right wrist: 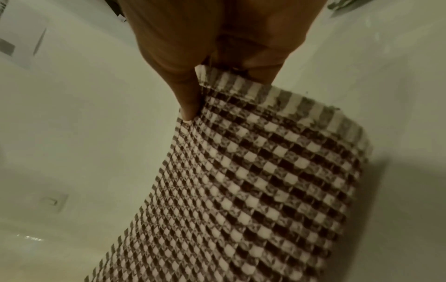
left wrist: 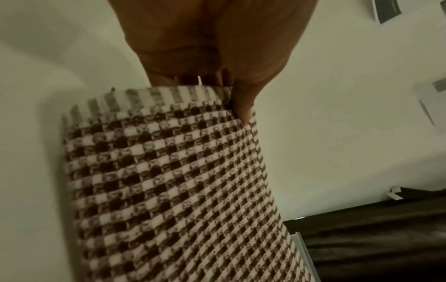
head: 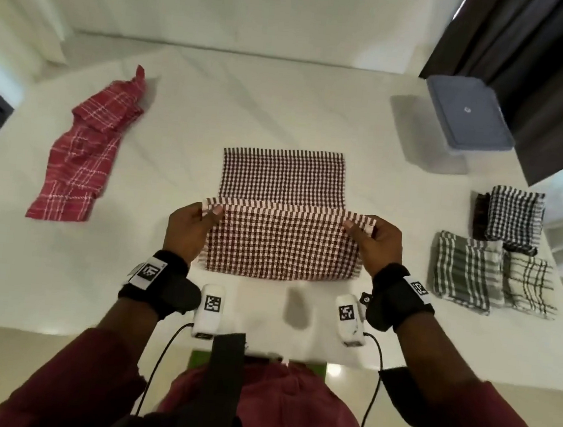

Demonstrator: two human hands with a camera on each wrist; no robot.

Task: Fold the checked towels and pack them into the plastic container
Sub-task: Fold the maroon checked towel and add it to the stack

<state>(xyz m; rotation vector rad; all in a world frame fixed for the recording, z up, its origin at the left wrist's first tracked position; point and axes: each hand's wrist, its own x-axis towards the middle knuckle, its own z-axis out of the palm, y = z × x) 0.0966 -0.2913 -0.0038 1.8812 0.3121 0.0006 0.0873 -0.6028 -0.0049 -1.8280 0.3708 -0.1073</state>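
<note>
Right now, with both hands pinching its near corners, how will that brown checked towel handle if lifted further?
Likely floppy: the brown checked towel bends over itself between the left hand and right hand, and the wrist views show it curving down from the grip. Probably light, since a thumb-and-finger pinch holds each corner. The textured weave suggests it won't slip easily.

Plastic container (head: 468, 119) contents under its lid, far wall blurred
</note>
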